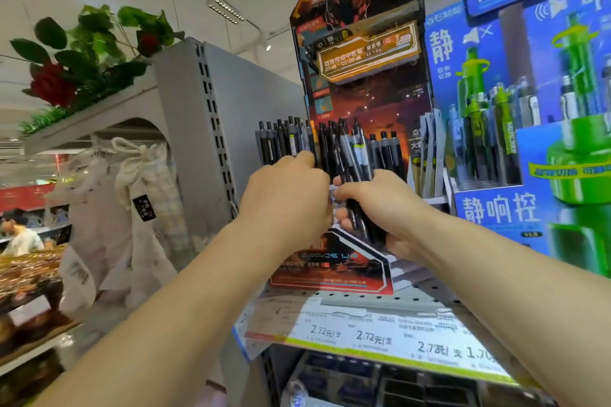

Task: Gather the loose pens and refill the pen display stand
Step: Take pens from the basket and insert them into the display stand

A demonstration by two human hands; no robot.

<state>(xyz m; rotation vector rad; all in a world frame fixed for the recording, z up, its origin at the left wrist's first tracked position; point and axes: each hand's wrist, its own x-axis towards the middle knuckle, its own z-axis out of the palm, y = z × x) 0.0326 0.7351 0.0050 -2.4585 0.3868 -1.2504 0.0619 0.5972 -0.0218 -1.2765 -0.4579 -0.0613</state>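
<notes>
An orange and black cardboard pen display stand [357,43] rises from a shop shelf straight ahead. Several black and grey pens [287,139] stand upright in its rows. My right hand [383,208] grips a bundle of black pens [352,158] in front of the stand's middle, tips pointing down. My left hand [291,195] is raised just left of the bundle, its fingers curled in against the standing pens and the bundle. The stand's lower tiers are hidden behind both hands.
A blue and green pen display [529,142] stands close on the right. The shelf edge [380,337] carries price labels below. A grey shelf end panel [205,129] with hanging cloth bags [142,175] is to the left. A person [20,235] stands far left.
</notes>
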